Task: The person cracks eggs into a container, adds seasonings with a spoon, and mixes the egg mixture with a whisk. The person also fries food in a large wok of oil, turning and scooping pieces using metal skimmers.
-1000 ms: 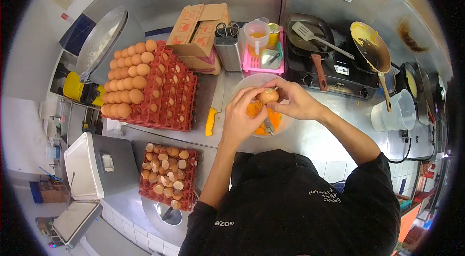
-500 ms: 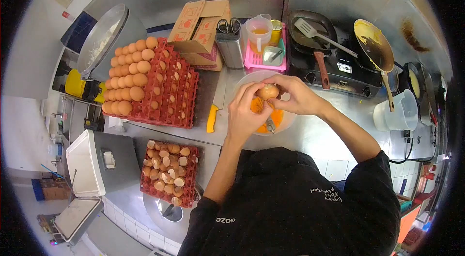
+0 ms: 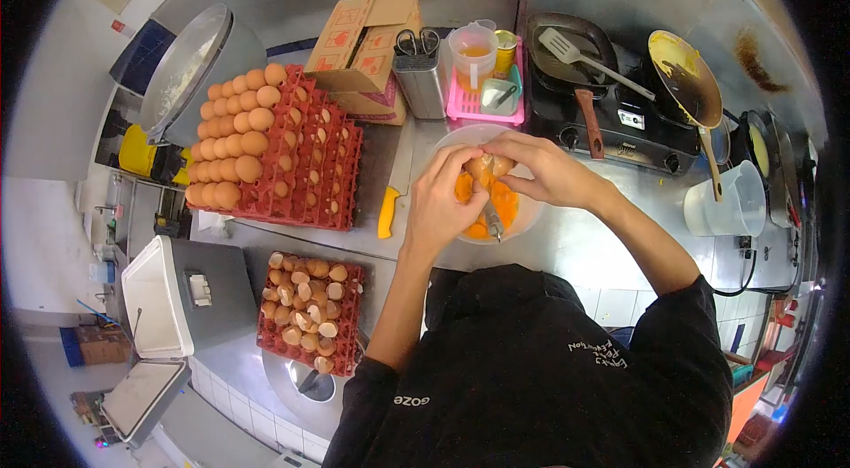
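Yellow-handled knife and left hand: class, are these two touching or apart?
Apart. The head view shows a strip of bare counter between the knife and the left hand.

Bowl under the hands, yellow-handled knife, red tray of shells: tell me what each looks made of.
Bowl: probably plastic, cloudy and translucent; frosted glass not ruled out. Knife: yellow handle, likely smooth moulded plastic, evenly coloured; blade apparently steel, grey and metallic. Red tray: seemingly moulded plastic, uniformly coloured.

1 L hand (image 3: 444,202), 1 R hand (image 3: 551,171), 1 held egg (image 3: 482,169), 1 bowl (image 3: 478,135).
Nrby: 2 stovetop pans (image 3: 586,30), 1 yel.-hdl. knife (image 3: 388,213).
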The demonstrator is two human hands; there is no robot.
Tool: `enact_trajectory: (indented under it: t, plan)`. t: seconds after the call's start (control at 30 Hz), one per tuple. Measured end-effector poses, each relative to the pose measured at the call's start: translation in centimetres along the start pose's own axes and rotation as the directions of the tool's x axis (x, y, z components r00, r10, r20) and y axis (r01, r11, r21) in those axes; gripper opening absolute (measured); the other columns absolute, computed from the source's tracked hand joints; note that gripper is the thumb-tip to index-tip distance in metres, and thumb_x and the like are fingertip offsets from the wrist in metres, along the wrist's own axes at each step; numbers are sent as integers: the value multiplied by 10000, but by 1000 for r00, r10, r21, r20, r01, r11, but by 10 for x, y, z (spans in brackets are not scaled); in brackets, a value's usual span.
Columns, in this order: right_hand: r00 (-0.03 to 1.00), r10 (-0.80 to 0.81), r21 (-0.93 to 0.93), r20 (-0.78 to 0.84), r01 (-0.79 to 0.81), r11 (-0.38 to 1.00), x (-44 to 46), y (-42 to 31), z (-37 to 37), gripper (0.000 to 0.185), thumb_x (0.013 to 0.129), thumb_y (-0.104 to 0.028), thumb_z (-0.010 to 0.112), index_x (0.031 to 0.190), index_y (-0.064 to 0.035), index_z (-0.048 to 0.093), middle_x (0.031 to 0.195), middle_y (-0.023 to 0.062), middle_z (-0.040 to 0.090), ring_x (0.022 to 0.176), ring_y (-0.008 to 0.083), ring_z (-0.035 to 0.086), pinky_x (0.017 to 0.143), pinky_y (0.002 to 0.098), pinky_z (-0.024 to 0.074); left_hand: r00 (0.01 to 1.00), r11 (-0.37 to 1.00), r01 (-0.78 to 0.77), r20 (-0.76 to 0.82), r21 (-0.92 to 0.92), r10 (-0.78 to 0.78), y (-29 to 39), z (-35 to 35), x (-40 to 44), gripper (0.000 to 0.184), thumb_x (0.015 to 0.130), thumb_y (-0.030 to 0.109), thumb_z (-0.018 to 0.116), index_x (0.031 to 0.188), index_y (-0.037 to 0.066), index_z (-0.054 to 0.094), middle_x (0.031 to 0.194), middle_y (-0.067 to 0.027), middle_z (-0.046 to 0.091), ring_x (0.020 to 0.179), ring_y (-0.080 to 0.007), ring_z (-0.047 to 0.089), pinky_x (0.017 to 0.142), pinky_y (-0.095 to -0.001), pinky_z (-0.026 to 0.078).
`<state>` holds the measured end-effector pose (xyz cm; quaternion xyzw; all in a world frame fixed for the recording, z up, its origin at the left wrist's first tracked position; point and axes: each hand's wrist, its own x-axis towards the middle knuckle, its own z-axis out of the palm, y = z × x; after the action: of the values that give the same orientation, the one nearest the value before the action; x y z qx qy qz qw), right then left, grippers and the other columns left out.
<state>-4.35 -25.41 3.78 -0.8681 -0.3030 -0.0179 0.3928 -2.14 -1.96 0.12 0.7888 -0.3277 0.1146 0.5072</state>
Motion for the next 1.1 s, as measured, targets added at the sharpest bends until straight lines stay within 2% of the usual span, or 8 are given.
enact_trajectory:
  t: [0.2, 0.37, 0.6, 0.67, 0.7, 0.87, 1.03, 1.1]
  plan:
    - [998, 2, -120, -63, -9, 993, -5, -9, 4, 573, 840, 19, 767, 1394, 16, 622, 1352, 173, 662, 1206, 406, 664, 1033, 447, 549, 997, 994, -69, 35, 90, 66, 8, -8, 4, 435, 800, -52, 720, 1229, 16, 694, 1245, -162, 706, 1105, -343, 730, 933, -391, 616]
    - [989, -65, -227, -135, 33, 973, -8, -7, 6, 592, 834, 21, 780, 1405, -21, 632, 1375, 155, 663, 1229, 389, 644, 1053, 454, 533, 1000, 997, 21, 6, -70, -21, 10, -6, 5, 396, 833, -34, 738, 1225, -6, 693, 1212, -150, 714, 1130, -317, 736, 971, -411, 609]
    - [970, 155, 72, -185, -144, 987, -16, -2, 22, 632, 848, 58, 774, 1448, -33, 598, 1372, 119, 670, 1237, 271, 670, 1073, 393, 529, 986, 964, 164, 16, -209, -165, -5, 6, -3, 476, 869, 79, 830, 1311, 20, 664, 1279, -162, 689, 1140, -319, 729, 999, -419, 585]
    - [961, 211, 281, -178, -156, 947, -21, 7, 33, 622, 872, 62, 768, 1458, -37, 585, 1359, 105, 667, 1228, 234, 666, 1066, 380, 532, 999, 997, -46, 23, -66, 48, -7, -1, -2, 500, 880, 145, 859, 1323, 38, 653, 1322, -152, 678, 1204, -308, 701, 1044, -430, 548]
    - [928, 325, 461, -182, -212, 862, -16, 9, 36, 612, 896, 65, 762, 1467, -42, 571, 1346, 90, 665, 1218, 196, 663, 1060, 367, 535, 999, 999, -32, -11, -44, 31, -3, -12, -4, 500, 880, 145, 859, 1323, 38, 653, 1322, -152, 678, 1204, -308, 701, 1044, -430, 548]
    - [939, 322, 588, -120, -194, 785, 57, -27, 34, 560, 956, 35, 751, 1474, -52, 559, 1272, 64, 671, 1183, 167, 664, 1033, 343, 548, 948, 970, 139, -255, -201, -189, 9, -60, -25, 406, 906, 134, 834, 1258, 29, 663, 1228, -112, 701, 1136, -254, 680, 969, -382, 536]
    - [999, 36, 543, 6, -34, 839, 188, -96, 64, 534, 948, -41, 797, 1439, -77, 590, 1256, 56, 690, 1156, 145, 668, 988, 317, 555, 746, 975, 212, -634, -63, -203, -17, -141, -67, 270, 938, 68, 770, 1191, 30, 683, 1130, -71, 689, 1002, -184, 663, 830, -325, 523]
    - [991, -127, 433, -47, 134, 891, 236, -118, 94, 527, 922, -109, 828, 1401, -63, 614, 1246, 90, 700, 1131, 196, 690, 971, 333, 558, 619, 955, 298, -758, -13, -203, -24, -181, -77, 344, 992, 47, 729, 1320, 35, 624, 1168, -59, 673, 1072, -129, 621, 930, -304, 513]
